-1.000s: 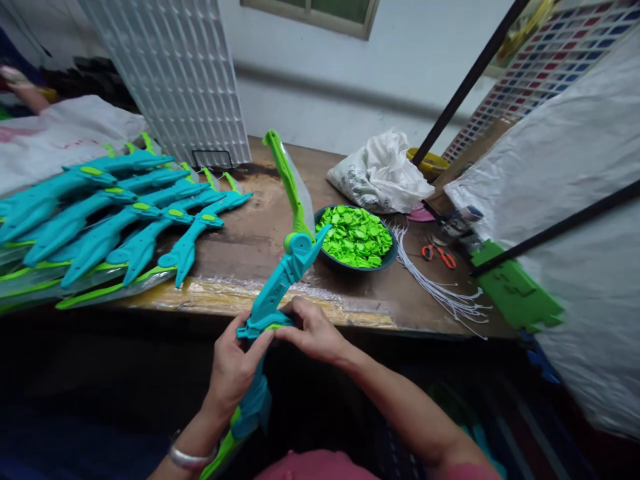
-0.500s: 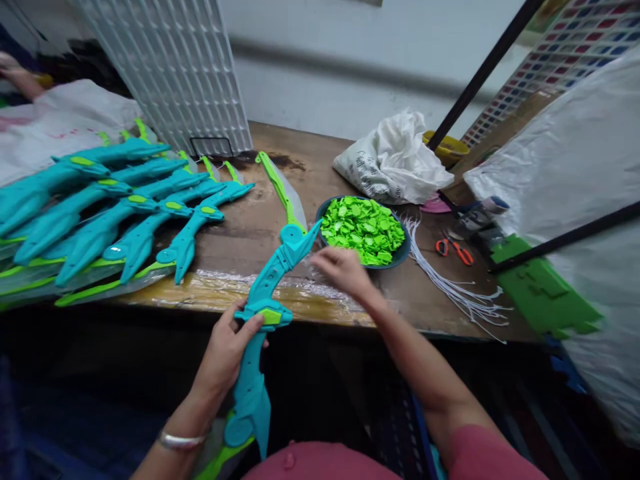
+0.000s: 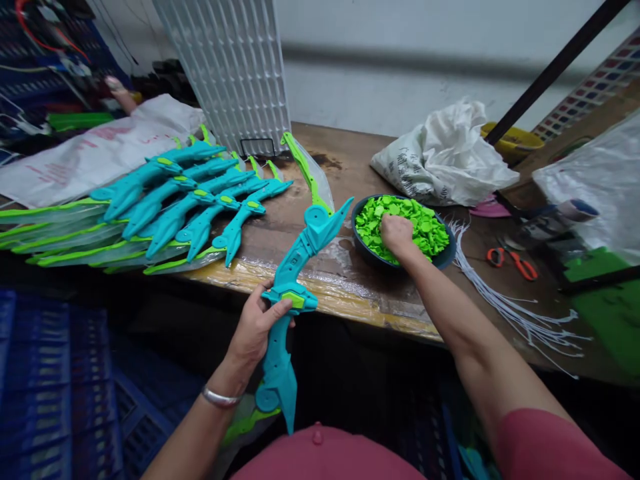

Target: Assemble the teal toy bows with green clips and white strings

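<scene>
My left hand (image 3: 257,320) is wrapped round the middle grip of a turquoise plastic toy bow (image 3: 295,260), its thumb on the lime-green insert (image 3: 294,301). The bow stands roughly upright in front of me, its lime-and-clear upper limb (image 3: 317,180) over the table. My right hand (image 3: 397,233) reaches down into a dark bowl (image 3: 361,248) heaped with small bright green plastic pieces (image 3: 425,230). Its fingers are curled into the heap, and their tips are hidden, so I cannot make out what they hold. To the left lies a row of similar toy bows (image 3: 200,197).
White cable ties (image 3: 500,300) and orange-handled scissors (image 3: 513,260) lie right of the bowl. Behind it sits a white sack (image 3: 445,157). A ribbed translucent panel (image 3: 235,73) leans at the back. Another person's hand (image 3: 120,92) shows far left. Blue crates (image 3: 55,373) stand below.
My right hand has gone from beside the bow down into the bowl of green pieces. My left hand still grips the bow. The view has swung left.
</scene>
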Demonstrator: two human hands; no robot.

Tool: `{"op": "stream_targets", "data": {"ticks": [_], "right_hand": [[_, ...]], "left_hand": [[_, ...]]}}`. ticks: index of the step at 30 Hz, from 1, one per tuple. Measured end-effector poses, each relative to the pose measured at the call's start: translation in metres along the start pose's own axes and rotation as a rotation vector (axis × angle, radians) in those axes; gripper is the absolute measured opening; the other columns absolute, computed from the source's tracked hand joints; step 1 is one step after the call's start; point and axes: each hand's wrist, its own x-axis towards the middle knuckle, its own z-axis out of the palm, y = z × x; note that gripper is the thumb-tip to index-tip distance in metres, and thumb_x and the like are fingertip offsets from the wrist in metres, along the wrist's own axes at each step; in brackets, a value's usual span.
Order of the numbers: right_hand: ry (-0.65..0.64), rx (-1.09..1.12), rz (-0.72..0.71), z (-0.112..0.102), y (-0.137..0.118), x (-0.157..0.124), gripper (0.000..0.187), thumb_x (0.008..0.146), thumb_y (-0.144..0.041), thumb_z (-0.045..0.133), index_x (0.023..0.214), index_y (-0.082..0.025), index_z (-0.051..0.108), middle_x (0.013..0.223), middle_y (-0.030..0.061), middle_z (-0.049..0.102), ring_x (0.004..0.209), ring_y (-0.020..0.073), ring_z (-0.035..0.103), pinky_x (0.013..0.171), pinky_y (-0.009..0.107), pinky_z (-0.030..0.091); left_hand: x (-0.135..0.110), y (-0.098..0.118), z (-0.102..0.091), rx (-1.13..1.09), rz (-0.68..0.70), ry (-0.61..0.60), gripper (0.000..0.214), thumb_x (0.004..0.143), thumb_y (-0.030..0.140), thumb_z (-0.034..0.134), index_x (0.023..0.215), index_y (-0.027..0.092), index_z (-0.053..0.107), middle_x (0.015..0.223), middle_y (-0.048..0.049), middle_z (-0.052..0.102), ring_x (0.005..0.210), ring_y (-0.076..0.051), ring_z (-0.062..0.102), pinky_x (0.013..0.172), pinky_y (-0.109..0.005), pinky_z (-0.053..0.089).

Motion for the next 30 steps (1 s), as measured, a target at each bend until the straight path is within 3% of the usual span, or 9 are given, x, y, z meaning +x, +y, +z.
{"op": "stream_targets", "data": {"ticks": [4,8,11,14,17,21,26,30], "right_hand": [[0.044,0.042,0.084,0.000,-0.003,-0.005,0.033,0.099,-0.040,0.061,0.117,-0.012,0.064,0.117,0.0102,0.067,0.106,0.0225,0.065,0.094,0.043,0.053],[0.125,0.134,0.085,-0.007,-0.001,-0.020,0.030,0.099,-0.039,0.060,0.112,-0.013,0.065,0.113,0.0094,0.067,0.104,0.0225,0.065,0.093,0.043,0.052],[0.229,0.242,0.037,-0.016,0.001,-0.037,0.025,0.101,-0.024,0.048,0.107,-0.008,0.067,0.110,0.0176,0.067,0.106,0.0284,0.064,0.090,0.045,0.050],[0.332,0.393,-0.074,-0.026,-0.008,-0.063,0.027,0.097,-0.019,0.048,0.108,-0.005,0.068,0.110,0.0239,0.068,0.106,0.0326,0.064,0.090,0.044,0.047],[0.390,0.581,-0.220,-0.033,-0.033,-0.101,0.028,0.094,-0.025,0.055,0.112,-0.010,0.069,0.108,0.0169,0.072,0.099,0.0259,0.067,0.089,0.036,0.050],[0.394,0.838,-0.408,-0.049,-0.081,-0.162,0.025,0.097,-0.033,0.058,0.109,-0.016,0.072,0.099,0.0073,0.075,0.087,0.0167,0.070,0.078,0.026,0.055],[0.428,1.346,-0.652,-0.090,-0.125,-0.225,0.017,0.095,-0.025,0.064,0.107,-0.019,0.075,0.097,0.0055,0.073,0.087,0.0158,0.069,0.077,0.027,0.055],[0.472,1.323,-0.767,-0.115,-0.139,-0.248,0.018,0.095,-0.018,0.063,0.107,-0.020,0.075,0.107,0.0080,0.070,0.098,0.0161,0.069,0.085,0.028,0.056]], "left_hand": [[-0.003,0.020,-0.005,-0.087,0.045,0.001,0.059,0.070,0.033,0.088,0.115,0.014,0.056,0.084,-0.0030,0.073,0.057,-0.016,0.066,0.047,-0.027,0.057],[-0.010,0.046,-0.013,-0.191,0.117,0.013,0.055,0.067,0.034,0.090,0.108,0.014,0.059,0.080,-0.0022,0.071,0.059,-0.016,0.065,0.046,-0.027,0.056],[-0.017,0.061,-0.018,-0.207,0.124,-0.006,0.053,0.062,0.030,0.092,0.103,0.013,0.063,0.078,-0.0024,0.071,0.062,-0.017,0.066,0.049,-0.029,0.058],[-0.025,0.067,-0.019,-0.208,0.153,0.005,0.043,0.063,0.027,0.090,0.097,0.013,0.067,0.075,-0.0023,0.070,0.060,-0.017,0.065,0.049,-0.028,0.057],[-0.030,0.067,-0.019,-0.259,0.213,0.019,0.034,0.063,0.028,0.090,0.086,0.013,0.069,0.067,-0.0017,0.067,0.054,-0.016,0.061,0.044,-0.027,0.054],[-0.035,0.068,-0.015,-0.340,0.274,-0.044,0.038,0.059,0.041,0.090,0.076,0.013,0.070,0.068,-0.0038,0.065,0.060,-0.017,0.060,0.043,-0.024,0.048],[-0.041,0.079,-0.003,-0.596,0.336,-0.178,0.050,0.062,0.051,0.091,0.089,0.015,0.069,0.078,-0.0012,0.058,0.063,-0.012,0.055,0.047,-0.020,0.045],[-0.051,0.086,0.005,-0.676,0.313,-0.215,0.062,0.066,0.071,0.080,0.087,0.015,0.063,0.075,0.0013,0.049,0.052,-0.008,0.044,0.040,-0.020,0.037]]}}
